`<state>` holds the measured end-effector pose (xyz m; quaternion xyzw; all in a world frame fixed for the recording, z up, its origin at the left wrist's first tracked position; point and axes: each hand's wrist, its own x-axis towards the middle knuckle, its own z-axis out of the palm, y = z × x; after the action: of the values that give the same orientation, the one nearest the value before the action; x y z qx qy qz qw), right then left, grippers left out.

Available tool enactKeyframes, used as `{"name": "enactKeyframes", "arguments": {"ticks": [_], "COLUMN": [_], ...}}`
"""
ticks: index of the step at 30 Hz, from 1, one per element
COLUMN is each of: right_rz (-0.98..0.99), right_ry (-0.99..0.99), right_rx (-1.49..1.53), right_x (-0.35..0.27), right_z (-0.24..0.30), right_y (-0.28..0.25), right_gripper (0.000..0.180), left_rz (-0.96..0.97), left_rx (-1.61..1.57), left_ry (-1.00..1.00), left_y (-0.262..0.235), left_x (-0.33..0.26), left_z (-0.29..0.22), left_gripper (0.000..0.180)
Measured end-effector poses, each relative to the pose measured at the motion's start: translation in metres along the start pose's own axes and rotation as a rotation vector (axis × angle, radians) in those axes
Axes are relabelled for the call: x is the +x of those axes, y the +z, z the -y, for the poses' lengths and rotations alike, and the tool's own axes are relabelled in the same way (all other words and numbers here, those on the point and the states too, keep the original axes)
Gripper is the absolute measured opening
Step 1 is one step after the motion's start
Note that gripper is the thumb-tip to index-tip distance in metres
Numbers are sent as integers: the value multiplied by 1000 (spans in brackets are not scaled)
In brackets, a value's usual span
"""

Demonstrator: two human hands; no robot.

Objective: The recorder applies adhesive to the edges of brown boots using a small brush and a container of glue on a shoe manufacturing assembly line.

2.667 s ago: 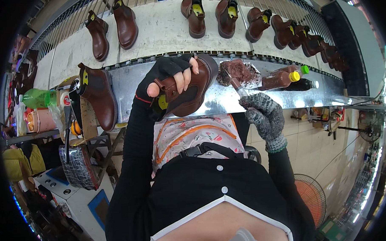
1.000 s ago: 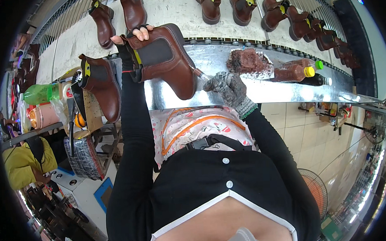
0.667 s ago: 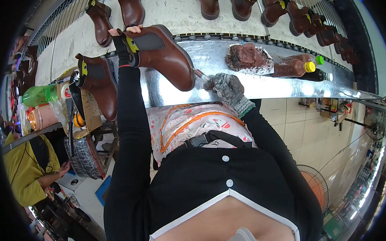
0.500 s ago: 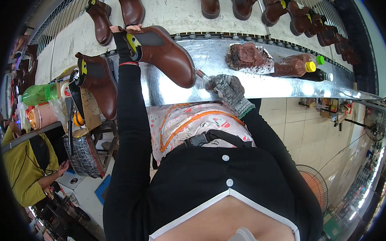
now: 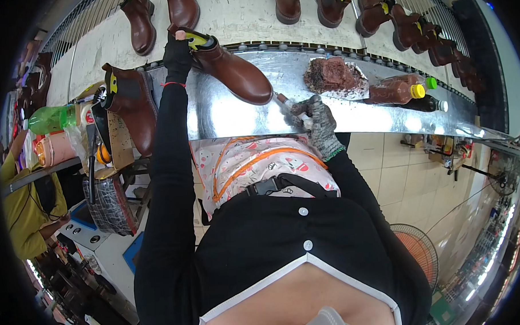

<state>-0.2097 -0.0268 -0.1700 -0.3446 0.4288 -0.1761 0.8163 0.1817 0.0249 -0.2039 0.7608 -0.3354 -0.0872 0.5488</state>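
My left hand (image 5: 178,57), in a black fingerless glove, is closed on the upper of a brown ankle boot (image 5: 237,75) with a yellow lining at its opening. The boot is tilted over the metal ledge, its toe toward the right. My right hand (image 5: 320,121), in a grey knitted glove, grips a slim brush-like tool (image 5: 286,102) with a pale handle. Its brownish tip is close by the boot's toe; whether it touches I cannot tell. Left of my left forearm stands another brown boot (image 5: 133,109) with a dark elastic side panel.
A brown-stained sponge-like block (image 5: 334,75) lies on a white wrapper on the metal ledge (image 5: 378,117). Bottles of brown liquid (image 5: 389,94) lie beside it. More boots (image 5: 330,5) stand on the pale conveyor (image 5: 238,26) beyond. At far left a person in a yellow top (image 5: 35,210) works.
My left hand has turned the boot so its front faces up, and the toe has swung up and right. My right hand has shifted slightly right, with the tool still by the toe.
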Motion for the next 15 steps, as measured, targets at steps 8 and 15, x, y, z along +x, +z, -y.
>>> {"name": "enactKeyframes", "arguments": {"ticks": [8,15], "right_rz": [-137,-206], "right_ry": [-301,-292], "right_rx": [-247,-558], "right_x": [-11,0], "right_z": [25,28], "right_y": [6,-5], "right_gripper": [52,50], "left_rz": [5,120], "left_rx": [106,157], "left_ry": [177,113], "left_y": [-13,-33], "left_x": [-15,-64], "left_z": [-30,-72], "left_gripper": [56,55]}}
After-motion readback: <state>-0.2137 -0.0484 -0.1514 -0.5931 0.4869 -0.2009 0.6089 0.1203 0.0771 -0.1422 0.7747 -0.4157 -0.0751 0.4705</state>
